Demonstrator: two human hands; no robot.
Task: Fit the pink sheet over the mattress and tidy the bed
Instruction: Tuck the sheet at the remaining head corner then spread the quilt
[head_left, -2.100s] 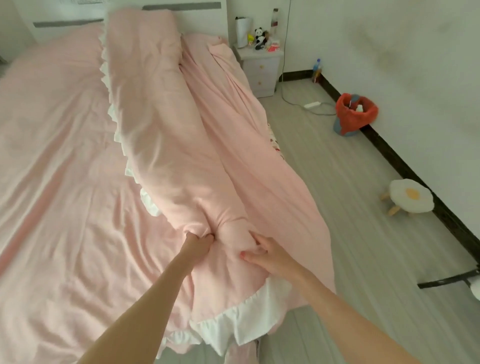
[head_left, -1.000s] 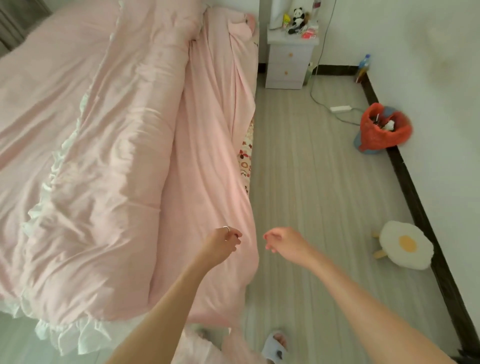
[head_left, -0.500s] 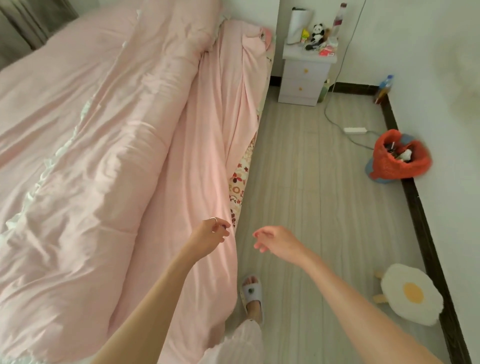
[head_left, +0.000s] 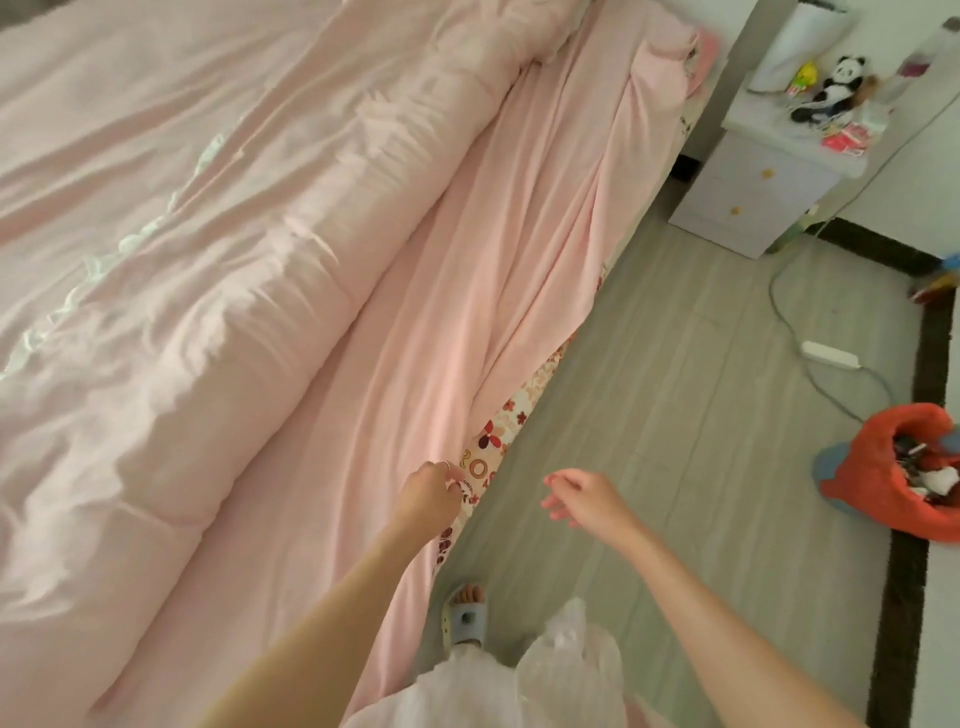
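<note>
The pink sheet (head_left: 467, 322) lies loose along the bed's right edge, its border draped unevenly so a strip of flower-patterned mattress (head_left: 519, 405) shows beside the floor. A thick pink quilt (head_left: 218, 291) with a white frill is bunched in a long roll down the bed's middle. My left hand (head_left: 428, 493), with a ring on one finger, hovers at the sheet's border by the exposed mattress, fingers loosely curled and holding nothing. My right hand (head_left: 584, 496) is out over the floor, fingers relaxed and empty.
A white nightstand (head_left: 763, 192) with a panda toy stands by the bed's head. A power strip (head_left: 830, 355) and its cable lie on the wooden floor. An orange-lined bin (head_left: 893, 473) sits by the right wall. My slippered foot (head_left: 465, 613) stands beside the bed.
Both hands let go of the quilt's foot end. I walked along the bed's right side toward the head, and my left hand has come down near the exposed mattress edge.
</note>
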